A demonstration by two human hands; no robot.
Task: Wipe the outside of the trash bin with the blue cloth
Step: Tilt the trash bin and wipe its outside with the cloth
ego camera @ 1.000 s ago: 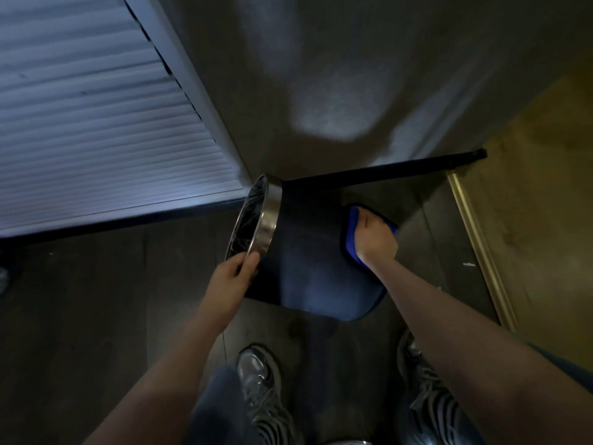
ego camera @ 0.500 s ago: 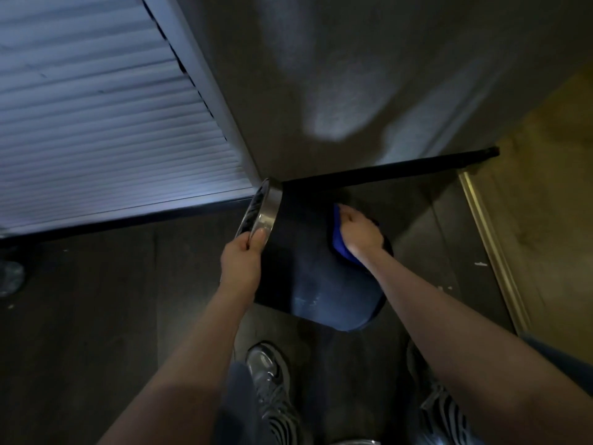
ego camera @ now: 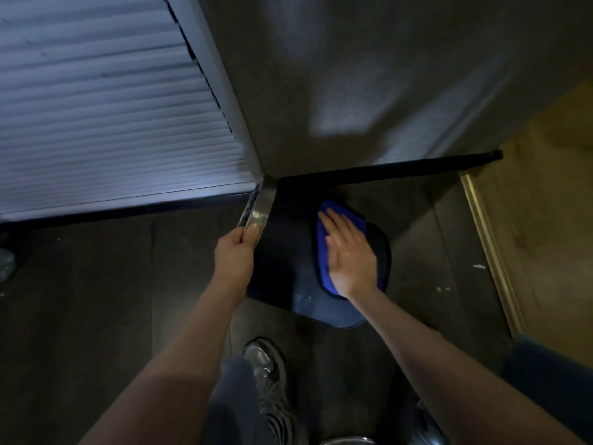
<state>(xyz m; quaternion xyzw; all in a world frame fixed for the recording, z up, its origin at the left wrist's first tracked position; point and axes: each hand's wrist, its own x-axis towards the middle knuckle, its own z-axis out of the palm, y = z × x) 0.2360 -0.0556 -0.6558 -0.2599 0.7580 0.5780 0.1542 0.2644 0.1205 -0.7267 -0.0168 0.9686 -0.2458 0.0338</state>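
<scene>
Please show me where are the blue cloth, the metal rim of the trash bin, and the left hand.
blue cloth [ego camera: 323, 268]: head view, left edge.
metal rim [ego camera: 263, 205]: head view, shiny band.
left hand [ego camera: 233, 263]: head view, back of hand.

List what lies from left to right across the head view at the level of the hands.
Left hand gripping the metal rim → dark side of the trash bin → right hand flat on the blue cloth → gold floor strip.

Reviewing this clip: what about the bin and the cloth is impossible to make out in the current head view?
- Trash bin: its inside, since the metal rim faces away; its far side is turned from the camera.
- Blue cloth: mostly covered by the right hand.
- Left hand: fingertips hidden behind the rim.
- Bin surface: too dark to judge cleanliness.
</scene>
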